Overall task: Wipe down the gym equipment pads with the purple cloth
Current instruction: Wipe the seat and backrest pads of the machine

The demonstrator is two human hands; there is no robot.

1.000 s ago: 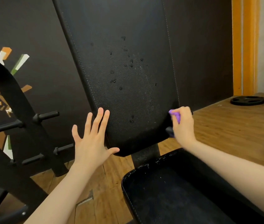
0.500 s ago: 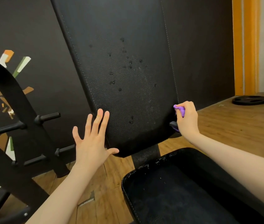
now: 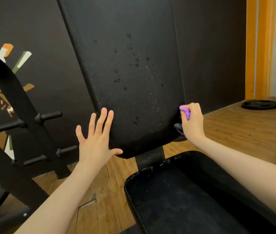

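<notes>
I have my right hand (image 3: 192,122) curled around the purple cloth (image 3: 185,113), bunched small and pressed against the lower right edge of the upright back pad (image 3: 134,81). My left hand (image 3: 96,141) is spread flat, fingers straight, bracing the pad's lower left edge and holding nothing. The two hands sit well apart, one on each side of the pad. The main risk I see is coverage: dark droplets (image 3: 130,48) dot the middle and upper face of the pad, well away from the cloth, and a wad this small could easily pass between them or only smear them. Working on the very edge, the cloth could also slip off behind the pad, where a dark bracket (image 3: 177,126) sits just under my right hand and might snag it. The seat pad (image 3: 184,191) below shows pale specks along its front rim and may also need a pass. I see no containers; the only loose item nearby is a weight plate (image 3: 260,104) lying on the wooden floor (image 3: 235,129).
</notes>
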